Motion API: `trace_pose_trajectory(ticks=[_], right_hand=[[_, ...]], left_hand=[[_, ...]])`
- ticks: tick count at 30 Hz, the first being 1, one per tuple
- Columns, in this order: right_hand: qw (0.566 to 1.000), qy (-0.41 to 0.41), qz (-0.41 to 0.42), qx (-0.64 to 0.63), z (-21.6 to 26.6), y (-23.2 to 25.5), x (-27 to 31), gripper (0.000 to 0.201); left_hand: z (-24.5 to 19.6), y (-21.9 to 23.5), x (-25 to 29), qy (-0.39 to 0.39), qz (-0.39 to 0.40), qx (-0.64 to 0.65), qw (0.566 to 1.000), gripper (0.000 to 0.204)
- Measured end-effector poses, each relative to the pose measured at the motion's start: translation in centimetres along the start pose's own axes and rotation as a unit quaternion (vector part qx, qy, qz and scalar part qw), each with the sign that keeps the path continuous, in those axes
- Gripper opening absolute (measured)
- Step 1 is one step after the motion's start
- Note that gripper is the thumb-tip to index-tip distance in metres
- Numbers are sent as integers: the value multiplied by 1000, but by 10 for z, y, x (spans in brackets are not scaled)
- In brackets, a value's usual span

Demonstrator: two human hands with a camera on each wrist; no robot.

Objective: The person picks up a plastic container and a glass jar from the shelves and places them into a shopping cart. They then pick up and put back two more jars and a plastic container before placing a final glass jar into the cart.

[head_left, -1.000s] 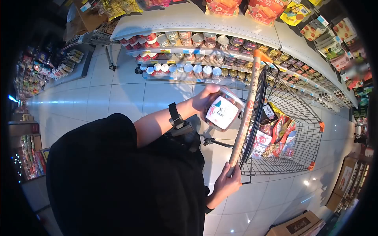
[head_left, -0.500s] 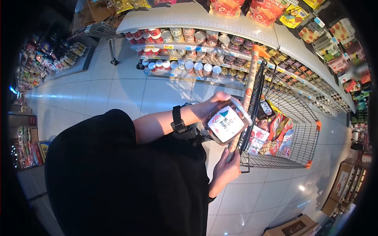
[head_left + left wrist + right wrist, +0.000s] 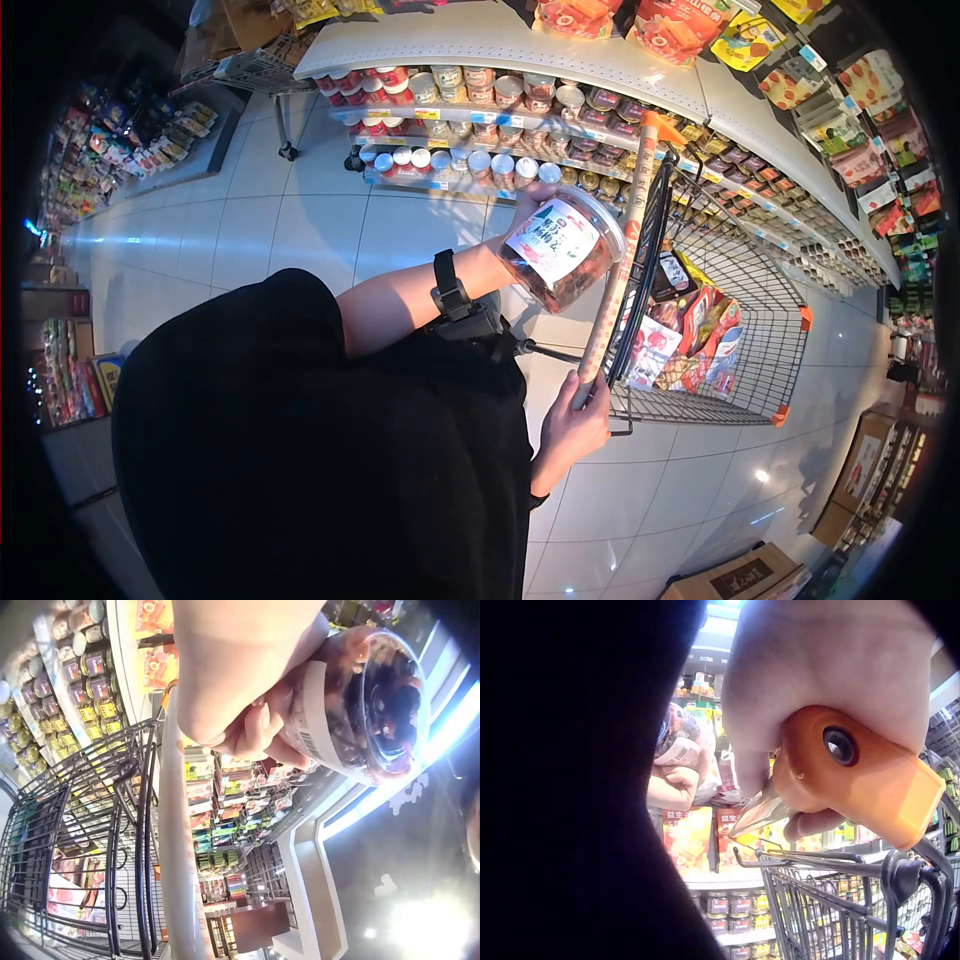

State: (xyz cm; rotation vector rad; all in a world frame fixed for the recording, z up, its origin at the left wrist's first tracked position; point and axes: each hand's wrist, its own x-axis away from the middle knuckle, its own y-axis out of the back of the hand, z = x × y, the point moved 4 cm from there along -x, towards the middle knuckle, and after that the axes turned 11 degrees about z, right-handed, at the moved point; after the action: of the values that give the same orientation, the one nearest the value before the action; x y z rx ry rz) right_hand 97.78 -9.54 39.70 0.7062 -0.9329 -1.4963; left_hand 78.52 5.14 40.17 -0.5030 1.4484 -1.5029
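My left hand (image 3: 524,210) grips a clear round jar (image 3: 585,275) of dark red pieces, its white label facing up, beside the cart handle (image 3: 624,255). The left wrist view shows the curled fingers of that hand (image 3: 251,682) round the jar (image 3: 371,709); its contents show through the clear end. Lower down, my right hand (image 3: 575,428) holds the near end of the handle. In the right wrist view, the right hand (image 3: 821,682) is wrapped over the handle's orange end piece (image 3: 862,776). Several packets (image 3: 695,335) lie in the wire cart (image 3: 765,300).
Shelves (image 3: 450,55) with rows of jars and tins run behind the cart, with red pouches (image 3: 670,30) on top. Another cart (image 3: 265,75) stands at the upper left. A brown carton (image 3: 735,578) is at the bottom right, on the tiled floor (image 3: 650,480).
The jar first came down towards the right hand, then moved back up and away in the left hand, turning so its label tilts differently. The right hand remains on the handle.
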Motion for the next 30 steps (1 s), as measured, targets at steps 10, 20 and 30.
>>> trace_pose_trajectory(ticks=[10,20,30], right_hand=[[950,142,-77,-268,16,22,4,109],[792,78,44,-604,-17,31,29,96],[755,-109,-45,-644,-119,30,-33,65]], left_hand=[[34,-10,11,167,9,-413,895,88],[114,-41,-13,173,211,-757,593,76],[103,36,2,48,197,-932,300,36]])
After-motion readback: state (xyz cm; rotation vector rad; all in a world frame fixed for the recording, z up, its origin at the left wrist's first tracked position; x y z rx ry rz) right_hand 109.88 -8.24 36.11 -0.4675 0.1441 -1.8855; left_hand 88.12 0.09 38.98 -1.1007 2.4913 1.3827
